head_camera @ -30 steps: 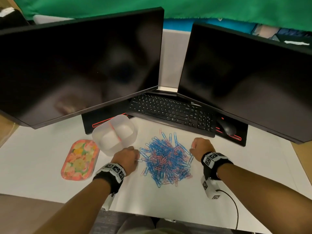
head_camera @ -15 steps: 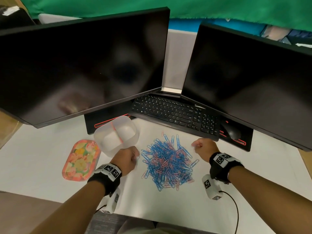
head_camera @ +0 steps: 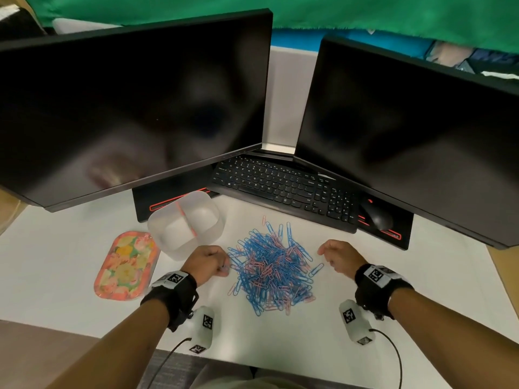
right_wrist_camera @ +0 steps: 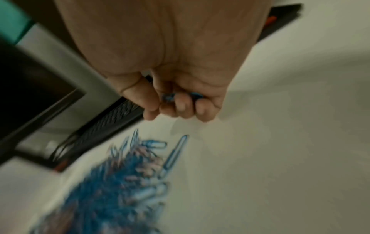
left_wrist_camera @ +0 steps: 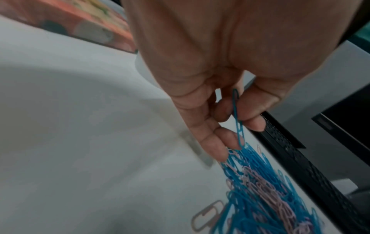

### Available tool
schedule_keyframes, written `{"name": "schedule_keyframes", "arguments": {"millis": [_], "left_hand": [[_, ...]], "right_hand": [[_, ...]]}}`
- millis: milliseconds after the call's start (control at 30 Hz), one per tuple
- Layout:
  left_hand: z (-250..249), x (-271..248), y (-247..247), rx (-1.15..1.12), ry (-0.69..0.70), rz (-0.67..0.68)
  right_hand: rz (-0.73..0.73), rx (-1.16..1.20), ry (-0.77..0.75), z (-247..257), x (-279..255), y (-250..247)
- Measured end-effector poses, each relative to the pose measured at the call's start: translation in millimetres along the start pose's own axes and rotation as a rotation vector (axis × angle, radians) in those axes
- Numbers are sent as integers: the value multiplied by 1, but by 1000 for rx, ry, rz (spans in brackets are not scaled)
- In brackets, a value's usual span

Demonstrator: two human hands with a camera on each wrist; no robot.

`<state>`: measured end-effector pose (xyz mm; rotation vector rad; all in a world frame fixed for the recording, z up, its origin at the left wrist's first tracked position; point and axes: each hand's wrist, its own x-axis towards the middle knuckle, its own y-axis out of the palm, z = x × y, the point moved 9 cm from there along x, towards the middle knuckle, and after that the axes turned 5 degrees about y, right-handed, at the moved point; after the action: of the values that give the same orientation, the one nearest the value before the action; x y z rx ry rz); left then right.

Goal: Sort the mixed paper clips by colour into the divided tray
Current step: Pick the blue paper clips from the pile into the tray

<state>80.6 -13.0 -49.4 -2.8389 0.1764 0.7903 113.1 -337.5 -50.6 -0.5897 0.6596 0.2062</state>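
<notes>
From the head camera, a loose heap of thin blue and pink wire paper clips [head_camera: 271, 266] lies on a white table [head_camera: 56, 256], between the left hand [head_camera: 206, 261] and right hand [head_camera: 341, 256]. A frosted, rounded plastic tray [head_camera: 185, 224] with a pink divider sits beside the left hand, below two dark monitors. At the left wrist, thumb and fingers pinch one blue clip [left_wrist_camera: 238, 120]. At the right wrist, blurred, curled fingers close on blue clips [right_wrist_camera: 170, 96].
</notes>
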Motion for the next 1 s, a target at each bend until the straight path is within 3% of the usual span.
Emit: {"name": "schedule_keyframes", "arguments": {"millis": [100, 200, 333, 467, 533, 600, 733, 1000], "left_hand": [[5, 0, -2, -125, -39, -46], [10, 1, -3, -185, -84, -82], [11, -1, -5, -84, -88, -85], [14, -4, -5, 111, -78, -108], [6, -7, -1, 320, -8, -97], [-1, -10, 12, 583, 92, -26], [6, -12, 32, 931, 157, 84], [6, -13, 28, 960, 109, 79]], "right_hand": [[-44, -371, -213, 13, -12, 7], [-4, -483, -343, 13, -22, 20], [-21, -548, -422, 14, -23, 23], [-1, -610, -418, 16, -22, 28], [8, -625, -399, 14, -20, 28], [14, -630, -387, 12, -20, 28], [40, -667, -346, 10, -21, 30], [73, -713, -246, 4, -22, 31]]}}
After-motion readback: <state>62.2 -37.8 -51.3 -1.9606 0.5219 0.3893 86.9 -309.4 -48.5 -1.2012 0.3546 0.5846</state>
